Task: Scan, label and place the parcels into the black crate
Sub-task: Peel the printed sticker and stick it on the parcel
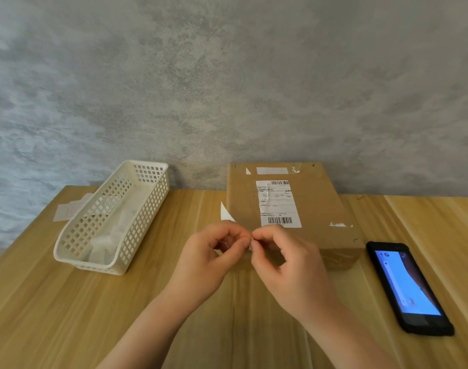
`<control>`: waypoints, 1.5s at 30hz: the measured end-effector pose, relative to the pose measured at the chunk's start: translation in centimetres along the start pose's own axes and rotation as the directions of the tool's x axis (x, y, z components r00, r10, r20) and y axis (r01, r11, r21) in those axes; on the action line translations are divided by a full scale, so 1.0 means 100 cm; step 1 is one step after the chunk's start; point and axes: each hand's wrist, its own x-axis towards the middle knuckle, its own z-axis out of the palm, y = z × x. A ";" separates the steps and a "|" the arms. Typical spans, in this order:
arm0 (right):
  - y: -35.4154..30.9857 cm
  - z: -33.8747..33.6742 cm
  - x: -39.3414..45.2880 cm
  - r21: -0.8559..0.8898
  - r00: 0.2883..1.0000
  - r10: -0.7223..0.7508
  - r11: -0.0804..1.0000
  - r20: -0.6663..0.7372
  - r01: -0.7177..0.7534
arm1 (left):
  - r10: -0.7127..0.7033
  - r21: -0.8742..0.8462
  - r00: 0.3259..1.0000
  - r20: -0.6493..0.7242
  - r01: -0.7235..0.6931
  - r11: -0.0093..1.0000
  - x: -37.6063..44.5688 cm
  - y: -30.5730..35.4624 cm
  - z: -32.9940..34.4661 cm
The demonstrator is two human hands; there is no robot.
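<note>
A brown cardboard parcel (315,209) lies flat on the wooden table, a white shipping label (278,203) with barcodes on its top. My left hand (214,259) and my right hand (283,259) meet in front of the parcel's near left corner, fingertips pinched together on a small white sticker (250,242) that is mostly hidden between them. A white paper scrap (225,213) lies beside the parcel's left edge. No black crate is in view.
A white perforated plastic basket (147,209) with white paper pieces inside stands at the left. Paper slips (67,210) lie behind it. A black phone (408,286) with a lit blue screen lies at the right. A grey wall runs behind the table.
</note>
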 end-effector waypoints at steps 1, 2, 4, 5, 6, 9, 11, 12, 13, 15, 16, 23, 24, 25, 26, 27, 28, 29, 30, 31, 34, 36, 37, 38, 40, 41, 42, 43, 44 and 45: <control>0.000 0.001 0.001 -0.002 1.000 -0.001 1.000 -0.005 0.001 | 0.008 0.018 1.000 -0.006 -0.007 1.000 0.000 0.000 -0.001; 0.000 0.002 0.001 -0.005 1.000 -0.001 1.000 -0.009 0.000 | 0.015 0.027 1.000 -0.014 -0.014 1.000 -0.001 -0.001 -0.001; 0.000 0.004 0.002 -0.014 1.000 -0.001 1.000 -0.011 0.000 | 0.021 0.028 0.999 -0.037 -0.020 0.999 -0.001 -0.001 0.000; -0.001 0.005 0.003 -0.019 1.000 -0.002 1.000 -0.012 0.002 | 0.021 0.024 0.999 -0.047 -0.020 1.000 -0.001 -0.001 0.001; -0.001 0.005 0.003 -0.014 1.000 0.005 1.000 -0.011 -0.005 | 0.020 0.019 0.998 -0.053 -0.019 1.000 -0.001 -0.001 0.001; 0.003 0.004 0.008 0.118 0.990 0.141 0.983 0.004 -0.141 | -0.012 -0.033 0.998 -0.064 0.010 0.999 0.000 -0.003 0.000; 0.009 -0.001 0.014 0.249 0.954 0.298 0.922 0.034 -0.297 | -0.067 -0.091 0.995 -0.074 0.060 0.994 0.002 -0.006 -0.007; 0.013 -0.005 0.018 0.317 0.928 0.369 0.875 0.055 -0.367 | -0.092 -0.106 0.992 -0.083 0.083 0.991 0.002 -0.009 -0.013; 0.017 -0.009 0.021 0.369 0.898 0.433 0.825 0.074 -0.428 | -0.109 -0.110 0.990 -0.093 0.099 0.989 0.003 -0.013 -0.019; 0.027 -0.018 0.026 0.394 0.849 0.525 0.769 0.060 -0.503 | -0.135 -0.113 0.982 -0.129 0.121 0.986 0.005 -0.018 -0.032; 0.032 -0.022 0.029 0.388 0.827 0.561 0.757 0.027 -0.526 | -0.151 -0.117 0.976 -0.160 0.133 0.984 0.006 -0.020 -0.037; 0.050 -0.041 0.036 0.531 0.692 0.708 0.644 -0.141 -0.550 | -0.231 -0.060 0.880 -0.415 0.227 0.972 0.008 -0.033 -0.073; 0.049 -0.040 0.035 0.516 0.708 0.694 0.657 -0.130 -0.549 | -0.219 0.002 0.872 -0.437 0.244 0.970 0.007 -0.035 -0.079; 0.047 -0.039 0.034 0.503 0.726 0.678 0.669 -0.112 -0.547 | -0.201 0.078 0.863 -0.463 0.265 0.961 0.007 -0.035 -0.085; 0.046 -0.036 0.033 0.490 0.742 0.664 0.679 -0.091 -0.547 | -0.172 0.165 0.854 -0.492 0.285 0.944 0.008 -0.034 -0.091; 0.044 -0.034 0.032 0.478 0.756 0.651 0.687 -0.070 -0.548 | -0.137 0.251 0.846 -0.516 0.302 0.919 0.009 -0.033 -0.098; 0.042 -0.031 0.032 0.470 0.766 0.640 0.694 -0.055 -0.546 | -0.107 0.326 0.840 -0.532 0.320 0.890 0.010 -0.032 -0.106; 0.040 -0.029 0.032 0.471 0.776 0.630 0.697 -0.043 -0.540 | -0.090 0.381 0.834 -0.545 0.342 0.859 0.013 -0.033 -0.114; 0.038 -0.026 0.033 0.475 0.786 0.618 0.700 -0.028 -0.534 | -0.087 0.423 0.826 -0.557 0.372 0.826 0.016 -0.035 -0.122; 0.036 -0.024 0.033 0.476 0.796 0.605 0.703 -0.009 -0.529 | -0.092 0.461 0.819 -0.567 0.407 0.788 0.018 -0.038 -0.130; 0.034 -0.018 0.035 0.472 0.816 0.577 0.710 0.036 -0.523 | -0.121 0.570 0.820 -0.559 0.486 0.662 0.024 -0.051 -0.149; 0.034 -0.015 0.036 0.468 0.820 0.570 0.713 0.048 -0.523 | -0.146 0.625 0.826 -0.544 0.515 0.587 0.025 -0.058 -0.155; 0.034 -0.015 0.037 0.470 0.821 0.568 0.712 0.051 -0.522 | -0.157 0.634 0.823 -0.546 0.529 0.564 0.026 -0.061 -0.156; 0.034 -0.015 0.038 0.473 0.822 0.567 0.711 0.055 -0.521 | -0.169 0.634 0.817 -0.551 0.542 0.552 0.026 -0.063 -0.157; 0.034 -0.014 0.039 0.474 0.824 0.562 0.710 0.065 -0.521 | -0.178 0.632 0.816 -0.550 0.546 0.550 0.025 -0.067 -0.158; 0.034 -0.014 0.039 0.474 0.826 0.559 0.710 0.070 -0.521 | -0.166 0.649 0.825 -0.540 0.534 0.543 0.024 -0.068 -0.159; 0.034 -0.014 0.039 0.475 0.827 0.557 0.710 0.073 -0.520 | -0.149 0.675 0.837 -0.527 0.518 0.525 0.024 -0.070 -0.160; 0.033 -0.014 0.038 0.478 0.827 0.557 0.708 0.076 -0.520 | -0.139 0.700 0.845 -0.516 0.510 0.501 0.023 -0.071 -0.161; 0.033 -0.014 0.038 0.480 0.827 0.557 0.706 0.077 -0.521 | -0.140 0.716 0.847 -0.512 0.511 0.476 0.023 -0.072 -0.161; 0.033 -0.014 0.037 0.483 0.826 0.558 0.704 0.077 -0.521 | -0.147 0.722 0.845 -0.515 0.519 0.457 0.022 -0.073 -0.161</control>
